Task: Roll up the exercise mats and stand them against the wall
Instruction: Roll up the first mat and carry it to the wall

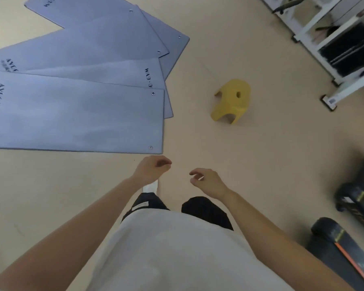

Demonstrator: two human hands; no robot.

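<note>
Mats (78,118) lie flat and overlapping on the floor (219,154) left of a yellow stool (231,101), their far ends cut off, their lettering blurred. Nearer than the stool, left hand (152,170) and right hand (206,181) hang loosely curled, holding nothing.

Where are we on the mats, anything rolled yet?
Done: nothing visible. The grey mats, at least four, all lie flat and overlapping on the floor. In hand: nothing. The left hand and right hand hover empty, fingers loosely curled, just short of the nearest mat. Left: roll every mat and stand each against the wall.
</note>
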